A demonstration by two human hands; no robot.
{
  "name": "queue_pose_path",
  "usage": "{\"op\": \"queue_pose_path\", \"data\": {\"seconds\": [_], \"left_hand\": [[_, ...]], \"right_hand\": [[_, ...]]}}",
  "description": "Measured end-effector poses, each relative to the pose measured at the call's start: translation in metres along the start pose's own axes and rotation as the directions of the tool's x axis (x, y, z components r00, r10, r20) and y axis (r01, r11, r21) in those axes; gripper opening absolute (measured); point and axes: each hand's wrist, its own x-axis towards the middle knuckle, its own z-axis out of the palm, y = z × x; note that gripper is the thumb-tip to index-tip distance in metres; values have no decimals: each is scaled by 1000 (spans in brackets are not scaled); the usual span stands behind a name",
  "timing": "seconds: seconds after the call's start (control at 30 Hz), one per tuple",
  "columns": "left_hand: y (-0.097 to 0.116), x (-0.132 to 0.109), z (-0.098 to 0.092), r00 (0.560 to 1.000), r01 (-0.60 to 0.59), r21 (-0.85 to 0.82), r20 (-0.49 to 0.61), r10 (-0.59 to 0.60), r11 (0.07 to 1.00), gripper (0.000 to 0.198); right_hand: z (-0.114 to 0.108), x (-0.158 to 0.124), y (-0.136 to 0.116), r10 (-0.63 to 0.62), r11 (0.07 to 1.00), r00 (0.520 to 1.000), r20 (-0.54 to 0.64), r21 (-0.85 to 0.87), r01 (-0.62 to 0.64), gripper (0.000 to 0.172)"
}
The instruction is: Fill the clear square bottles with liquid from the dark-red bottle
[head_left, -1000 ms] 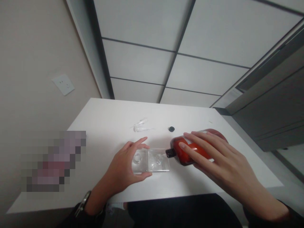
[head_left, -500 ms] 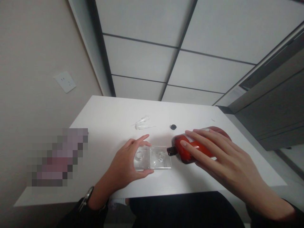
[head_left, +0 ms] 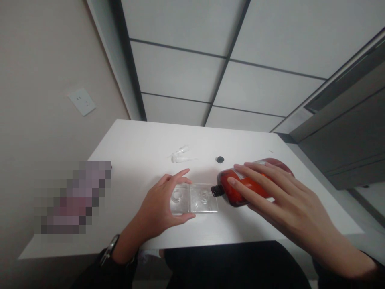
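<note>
My right hand (head_left: 288,204) is wrapped over an amber bottle (head_left: 245,186) with a pale label, tipped nearly onto its side. The bottle's dark uncapped neck points left, over the right edge of a clear plastic case (head_left: 204,204). Two square halves make up the case, each with a round ring in it; it lies flat on the white table. My left hand (head_left: 162,200) grips its left half, thumb along the near edge and fingers along the far edge. Whether liquid is leaving the bottle cannot be made out.
A small black cap (head_left: 220,159) lies beyond the bottle. Clear tube-like pieces (head_left: 181,154) rest further back on the white table (head_left: 144,140). A blurred-out pinkish object (head_left: 73,196) is at the left. A wall with a socket (head_left: 82,101) borders the left side.
Both hands, the bottle and the case keep nearly the same places. The whole view has shifted very slightly.
</note>
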Motion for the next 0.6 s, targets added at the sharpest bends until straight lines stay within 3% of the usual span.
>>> {"op": "queue_pose_path", "data": {"seconds": [0.6], "left_hand": [[-2,1,1,1000,4,2,23,-4,1000,98]], "right_hand": [[-6,6,1,-15,1000,1000,1,-24,15,50]]}}
